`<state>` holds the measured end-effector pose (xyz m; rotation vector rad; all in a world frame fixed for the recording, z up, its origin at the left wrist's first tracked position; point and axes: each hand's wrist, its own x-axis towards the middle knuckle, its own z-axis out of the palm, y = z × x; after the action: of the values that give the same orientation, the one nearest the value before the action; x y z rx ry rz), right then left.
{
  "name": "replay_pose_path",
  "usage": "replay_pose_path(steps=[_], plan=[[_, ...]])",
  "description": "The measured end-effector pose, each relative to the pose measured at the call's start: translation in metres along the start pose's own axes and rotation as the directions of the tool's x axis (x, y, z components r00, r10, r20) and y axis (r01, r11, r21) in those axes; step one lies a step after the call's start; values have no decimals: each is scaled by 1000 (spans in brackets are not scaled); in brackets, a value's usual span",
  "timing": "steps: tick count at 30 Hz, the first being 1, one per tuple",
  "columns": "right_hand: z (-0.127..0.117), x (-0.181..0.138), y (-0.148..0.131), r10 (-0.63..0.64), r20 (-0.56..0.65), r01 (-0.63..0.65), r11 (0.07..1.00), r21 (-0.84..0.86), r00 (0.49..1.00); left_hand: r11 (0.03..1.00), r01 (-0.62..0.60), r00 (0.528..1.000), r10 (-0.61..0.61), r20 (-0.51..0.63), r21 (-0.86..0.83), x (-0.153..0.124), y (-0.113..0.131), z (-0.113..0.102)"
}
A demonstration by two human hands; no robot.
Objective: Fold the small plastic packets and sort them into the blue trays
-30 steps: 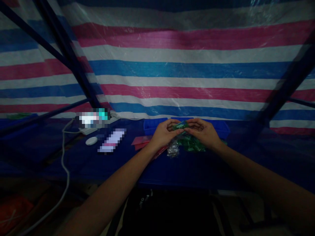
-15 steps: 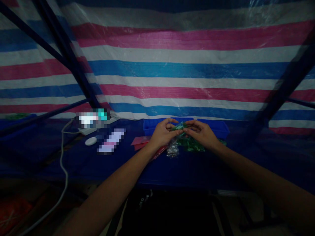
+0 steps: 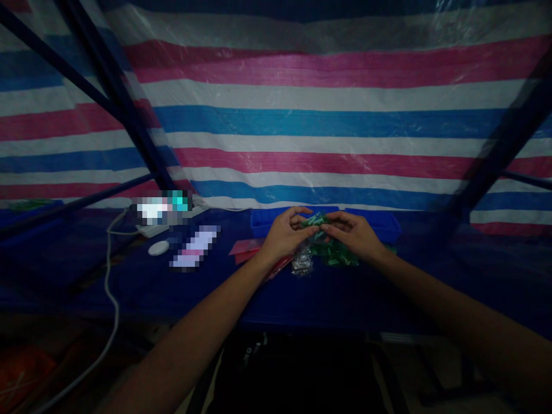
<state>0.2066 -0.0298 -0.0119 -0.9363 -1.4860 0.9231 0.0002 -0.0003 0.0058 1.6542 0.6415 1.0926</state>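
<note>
Both my hands meet over the far middle of a dark blue table [image 3: 328,299]. My left hand [image 3: 284,234] and my right hand [image 3: 351,234] pinch a small green piece [image 3: 314,221] between their fingertips. Under them lies a pile of green pieces [image 3: 336,253]. A small clear bag of shiny bits [image 3: 302,261] lies just below my left hand, and red packets [image 3: 246,248] lie to its left.
Blue trays [image 3: 263,221] stand behind my hands against a striped pink, white and blue tarp [image 3: 302,115]. At the left lie a white oval object [image 3: 158,248], blurred items and a white cable [image 3: 112,287] running off the table. Dark frame bars cross both sides.
My hands stay together on the green piece; the fingers have shifted only slightly around it.
</note>
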Motion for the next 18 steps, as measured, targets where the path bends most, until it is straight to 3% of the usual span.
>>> replay_pose_path(steps=[5, 9, 11, 15, 18], plan=[[1, -1, -4, -35, -52, 37, 998, 50, 998, 999, -33, 999, 33, -1, 34, 0, -1, 3], [1, -1, -5, -64, -24, 64, 998, 2, 998, 947, -102, 986, 136, -93, 303, 1, -2, -2], [1, -1, -4, -80, -42, 77, 995, -68, 996, 856, -155, 966, 236, -106, 493, 2, 2, -10], [-4, -2, -2, -176, -39, 153, 929, -337, 984, 535, -148, 917, 390, -87, 832, 4, 12, -34], [-6, -2, -3, -269, 73, 263, 789, -556, 960, 352, -65, 937, 344, -65, 934, 6, 11, -54]])
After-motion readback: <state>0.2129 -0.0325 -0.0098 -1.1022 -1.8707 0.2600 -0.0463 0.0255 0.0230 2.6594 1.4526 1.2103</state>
